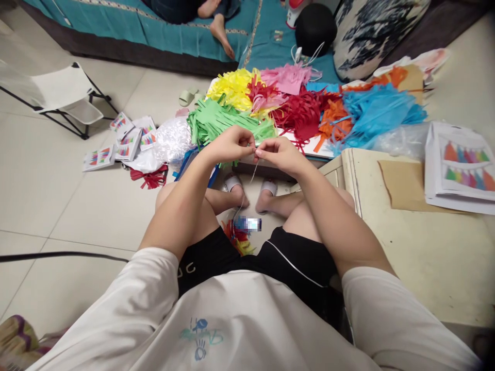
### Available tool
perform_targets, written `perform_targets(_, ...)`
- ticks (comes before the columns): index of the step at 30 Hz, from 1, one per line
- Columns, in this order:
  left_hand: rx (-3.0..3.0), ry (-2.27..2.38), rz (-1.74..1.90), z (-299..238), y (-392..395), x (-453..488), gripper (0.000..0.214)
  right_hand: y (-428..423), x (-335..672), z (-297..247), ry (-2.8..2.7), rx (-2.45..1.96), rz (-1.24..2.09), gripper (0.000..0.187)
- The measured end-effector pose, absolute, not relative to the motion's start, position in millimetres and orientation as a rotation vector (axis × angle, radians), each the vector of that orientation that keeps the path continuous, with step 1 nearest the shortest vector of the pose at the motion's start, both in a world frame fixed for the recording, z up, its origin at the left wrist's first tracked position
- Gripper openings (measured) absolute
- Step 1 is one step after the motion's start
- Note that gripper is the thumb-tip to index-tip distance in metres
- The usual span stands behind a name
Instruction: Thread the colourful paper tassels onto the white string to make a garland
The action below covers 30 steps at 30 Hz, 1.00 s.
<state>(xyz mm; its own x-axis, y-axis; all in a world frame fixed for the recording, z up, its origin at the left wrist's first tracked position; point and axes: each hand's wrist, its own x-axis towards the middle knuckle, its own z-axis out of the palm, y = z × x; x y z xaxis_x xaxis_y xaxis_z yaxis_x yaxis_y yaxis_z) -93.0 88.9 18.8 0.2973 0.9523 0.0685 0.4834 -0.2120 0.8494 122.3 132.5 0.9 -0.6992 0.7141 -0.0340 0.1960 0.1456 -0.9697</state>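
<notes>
Paper fringes (297, 113) lie heaped just beyond the hands. The left hand (235, 144) and right hand (280, 153), fingertips nearly touching, are each pinched closed on the string (253, 172), which hangs down from between them

A home, apparently its living room: a teal-covered sofa (131, 33) with a patterned cushion (367, 41), a person's bare feet (221, 36) resting there, pale green slippers (187, 97) on tiled floor (88, 211)

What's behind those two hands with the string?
Beyond the left hand is green fringe, with yellow fringe farther back. Dark red fringe lies beyond the right hand. Whatever the hands themselves cover can't be seen.
</notes>
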Motion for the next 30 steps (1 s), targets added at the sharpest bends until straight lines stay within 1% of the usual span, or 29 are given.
perform_targets(5, 1.714, 1.281, 0.879, 17, 91, -92, 0.022, 134, 123, -1, -1.938, -0.844, 1.638, 0.037)
perform_targets(9, 1.655, 1.274, 0.933, 12, 92, -90, 0.028, 138, 122, -6, -1.977, -0.845, 1.575, 0.03)
perform_targets(13, 1.608, 1.299, 0.97, 6, 94, -90, 0.036, 139, 121, -10, -1.995, -0.847, 1.597, 0.036)
perform_targets(16, 1.509, 1.253, 1.036, -1, 96, -88, 0.039, 134, 122, -5, -1.919, -0.802, 1.676, 0.036)
perform_targets(19, 1.267, 1.06, 1.206, -12, 97, -80, 0.042, 129, 121, 2, -1.691, -0.724, 1.812, 0.042)
perform_targets(21, 1.125, 0.891, 1.228, -19, 95, -71, 0.051, 129, 120, 6, -1.545, -0.705, 1.818, 0.049)
perform_targets(22, 1.114, 0.823, 1.166, -23, 93, -66, 0.056, 131, 119, 7, -1.502, -0.713, 1.773, 0.052)
perform_targets(24, 1.223, 0.756, 0.879, -27, 85, -56, 0.062, 138, 120, 8, -1.455, -0.742, 1.646, 0.059)
perform_targets(27, 1.468, 0.804, 0.414, -31, 73, -43, 0.055, 149, 130, 14, -1.397, -0.781, 1.523, 0.065)
perform_targets(28, 1.527, 0.86, 0.334, -32, 71, -41, 0.054, 151, 135, 18, -1.375, -0.801, 1.51, 0.065)
perform_targets(30, 1.613, 1.008, 0.289, -36, 68, -40, 0.055, 154, 145, 32, -1.328, -0.845, 1.485, 0.063)
